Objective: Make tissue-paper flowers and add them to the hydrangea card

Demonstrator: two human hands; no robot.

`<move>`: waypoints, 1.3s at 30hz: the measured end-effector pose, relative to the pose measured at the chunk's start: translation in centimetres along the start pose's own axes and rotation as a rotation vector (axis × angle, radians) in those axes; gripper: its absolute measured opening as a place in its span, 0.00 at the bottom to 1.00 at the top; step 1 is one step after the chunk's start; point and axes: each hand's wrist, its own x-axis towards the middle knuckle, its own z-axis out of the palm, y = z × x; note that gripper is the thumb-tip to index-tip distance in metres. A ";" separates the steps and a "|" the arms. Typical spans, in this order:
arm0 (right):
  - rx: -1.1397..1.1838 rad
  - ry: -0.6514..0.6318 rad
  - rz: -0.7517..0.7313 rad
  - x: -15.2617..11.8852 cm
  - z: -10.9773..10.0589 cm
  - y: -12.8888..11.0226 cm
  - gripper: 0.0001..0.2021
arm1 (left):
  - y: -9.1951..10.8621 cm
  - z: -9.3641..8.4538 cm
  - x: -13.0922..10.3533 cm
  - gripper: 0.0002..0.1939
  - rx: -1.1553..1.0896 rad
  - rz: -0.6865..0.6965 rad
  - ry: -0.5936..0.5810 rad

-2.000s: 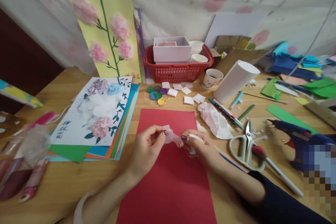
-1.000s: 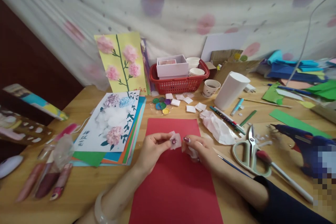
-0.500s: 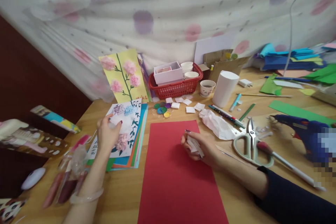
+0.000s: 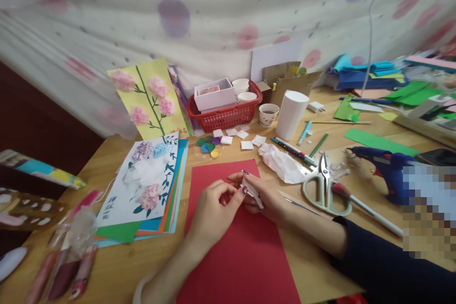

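Observation:
Above a sheet of red paper (image 4: 231,261), my right hand (image 4: 272,199) is closed around a small folded piece of white tissue paper (image 4: 252,194). My left hand (image 4: 213,209) meets it from the left, thumb and index finger pinched at the tissue's near end. Part of the tissue is hidden inside the right palm. Left of the red sheet lies a white card with printed flowers (image 4: 149,197), white fluffy bits on its middle. It rests on a stack of coloured paper (image 4: 180,199).
Behind stand a red basket (image 4: 224,118), a paper cup (image 4: 268,115) and a white roll (image 4: 292,114). Crumpled tissue (image 4: 281,164), scissors (image 4: 326,190), a brush (image 4: 370,209) and a blue glue gun (image 4: 384,166) lie right. Paint dots (image 4: 208,146) and white squares (image 4: 246,145) sit beyond the sheet.
My left hand has left the flower card and come right to the tissue in my right hand, its fingers now pinched there. The view has swung slightly right.

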 end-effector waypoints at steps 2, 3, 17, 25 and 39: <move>-0.059 0.031 -0.031 0.0 0.0 0.2 0.19 | -0.3 0.5 0.4 0.16 -0.131 -0.076 -0.060; -0.078 0.049 -0.036 0.0 0.0 0.2 0.20 | -0.4 0.6 0.6 0.15 -0.201 -0.109 -0.087; -0.105 0.124 -0.057 -0.4 0.1 -0.7 0.13 | -4.4 -1.5 0.7 0.13 -0.841 -0.298 -0.098; -0.602 0.049 -0.131 -2.2 1.1 -1.0 0.19 | -4.9 -1.7 0.3 0.11 -0.799 -0.216 -0.191; -0.799 -0.201 -0.073 -2.3 1.4 -1.2 0.15 | -4.5 -1.7 -0.6 0.11 -0.737 -0.110 -0.521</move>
